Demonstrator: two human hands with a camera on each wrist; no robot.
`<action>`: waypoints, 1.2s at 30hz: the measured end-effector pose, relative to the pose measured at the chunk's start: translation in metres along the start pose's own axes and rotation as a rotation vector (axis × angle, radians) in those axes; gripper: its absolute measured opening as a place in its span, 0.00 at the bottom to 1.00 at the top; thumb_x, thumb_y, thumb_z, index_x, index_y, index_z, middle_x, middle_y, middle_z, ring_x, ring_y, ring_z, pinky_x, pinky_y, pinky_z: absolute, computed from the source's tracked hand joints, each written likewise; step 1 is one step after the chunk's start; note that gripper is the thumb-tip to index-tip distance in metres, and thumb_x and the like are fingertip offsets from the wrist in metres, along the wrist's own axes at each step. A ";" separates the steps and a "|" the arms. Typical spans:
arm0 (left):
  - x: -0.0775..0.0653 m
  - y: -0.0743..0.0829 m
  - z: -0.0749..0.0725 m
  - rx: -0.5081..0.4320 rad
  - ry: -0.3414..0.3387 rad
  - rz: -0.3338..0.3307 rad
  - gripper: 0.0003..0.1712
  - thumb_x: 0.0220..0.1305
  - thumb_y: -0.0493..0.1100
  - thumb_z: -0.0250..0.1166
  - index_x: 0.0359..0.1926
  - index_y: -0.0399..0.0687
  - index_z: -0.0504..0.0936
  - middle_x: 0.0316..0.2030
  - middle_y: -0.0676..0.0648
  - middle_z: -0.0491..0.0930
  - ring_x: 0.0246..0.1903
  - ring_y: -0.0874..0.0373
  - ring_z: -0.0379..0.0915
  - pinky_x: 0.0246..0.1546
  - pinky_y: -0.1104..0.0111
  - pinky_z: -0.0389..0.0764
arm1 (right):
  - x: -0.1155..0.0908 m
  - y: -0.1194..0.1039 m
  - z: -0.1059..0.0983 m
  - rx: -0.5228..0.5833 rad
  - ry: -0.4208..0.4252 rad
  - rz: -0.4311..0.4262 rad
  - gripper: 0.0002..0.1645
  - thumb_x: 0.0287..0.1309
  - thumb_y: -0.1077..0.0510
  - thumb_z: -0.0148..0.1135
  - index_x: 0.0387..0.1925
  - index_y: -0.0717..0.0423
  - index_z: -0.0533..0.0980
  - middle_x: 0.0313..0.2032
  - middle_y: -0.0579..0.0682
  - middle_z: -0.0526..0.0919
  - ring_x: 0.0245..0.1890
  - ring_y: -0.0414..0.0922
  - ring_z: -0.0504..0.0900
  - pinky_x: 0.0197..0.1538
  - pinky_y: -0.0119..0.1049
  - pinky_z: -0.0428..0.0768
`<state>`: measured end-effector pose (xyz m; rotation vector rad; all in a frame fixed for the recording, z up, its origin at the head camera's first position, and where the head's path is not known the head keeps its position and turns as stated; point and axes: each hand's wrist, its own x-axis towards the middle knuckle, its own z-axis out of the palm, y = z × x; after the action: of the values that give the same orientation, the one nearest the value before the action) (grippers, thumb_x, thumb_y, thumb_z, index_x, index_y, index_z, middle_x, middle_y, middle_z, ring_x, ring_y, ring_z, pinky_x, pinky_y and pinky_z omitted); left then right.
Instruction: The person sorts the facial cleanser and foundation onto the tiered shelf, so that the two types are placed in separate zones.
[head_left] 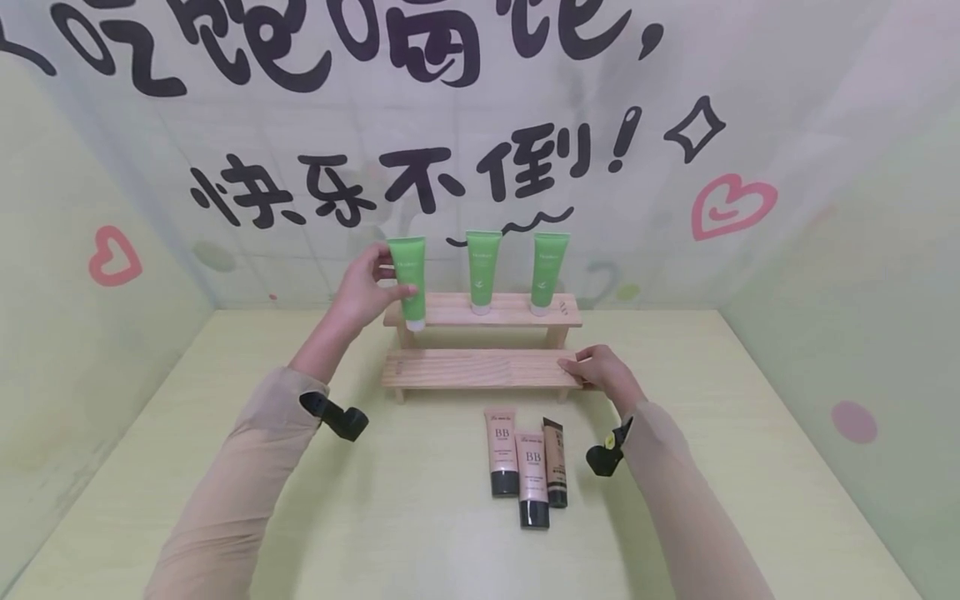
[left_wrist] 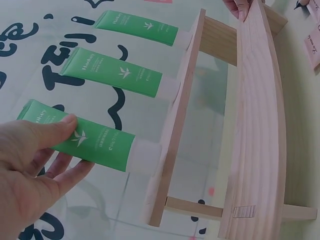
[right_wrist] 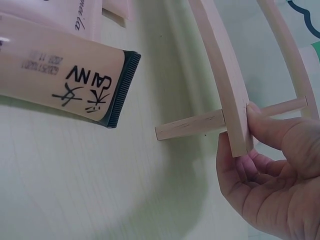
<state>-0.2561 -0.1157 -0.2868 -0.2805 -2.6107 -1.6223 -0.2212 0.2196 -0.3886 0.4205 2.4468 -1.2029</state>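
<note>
My left hand grips a green squeeze tube by its sides, white cap down, at the left end of the upper shelf of a two-step wooden rack. Two more green tubes, a middle one and a right one, stand upright on their caps on that shelf. With thumb and curled fingers, my right hand pinches the right end of the lower shelf. In the left wrist view, the held tube's white cap overlaps the upper shelf's edge.
In front of the rack, two pink BB cream tubes, one left and one in the middle, lie with a tan tube on the pale table. A printed backdrop rises behind, with side panels left and right.
</note>
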 end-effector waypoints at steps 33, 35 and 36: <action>0.026 -0.025 0.016 -0.112 0.010 0.072 0.32 0.55 0.32 0.63 0.60 0.36 0.62 0.56 0.36 0.69 0.58 0.44 0.66 0.64 0.57 0.64 | 0.001 0.002 0.000 -0.009 0.031 -0.009 0.31 0.60 0.51 0.56 0.55 0.70 0.65 0.24 0.47 0.74 0.22 0.35 0.72 0.28 0.25 0.75; 0.024 -0.026 0.017 -0.132 0.001 0.053 0.32 0.55 0.32 0.63 0.60 0.36 0.62 0.57 0.36 0.69 0.58 0.45 0.66 0.64 0.59 0.66 | 0.000 0.003 0.000 -0.008 0.030 -0.006 0.31 0.59 0.50 0.56 0.55 0.70 0.65 0.26 0.48 0.75 0.23 0.36 0.72 0.29 0.25 0.74; 0.024 -0.027 0.018 -0.143 -0.004 0.040 0.32 0.55 0.32 0.63 0.60 0.37 0.61 0.58 0.37 0.68 0.59 0.46 0.66 0.63 0.60 0.67 | 0.001 0.004 0.000 -0.009 0.029 -0.004 0.31 0.59 0.50 0.57 0.55 0.70 0.66 0.28 0.49 0.76 0.24 0.36 0.73 0.29 0.26 0.74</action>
<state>-0.2837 -0.1082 -0.3151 -0.3414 -2.4788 -1.7999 -0.2203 0.2220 -0.3920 0.4334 2.4777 -1.1956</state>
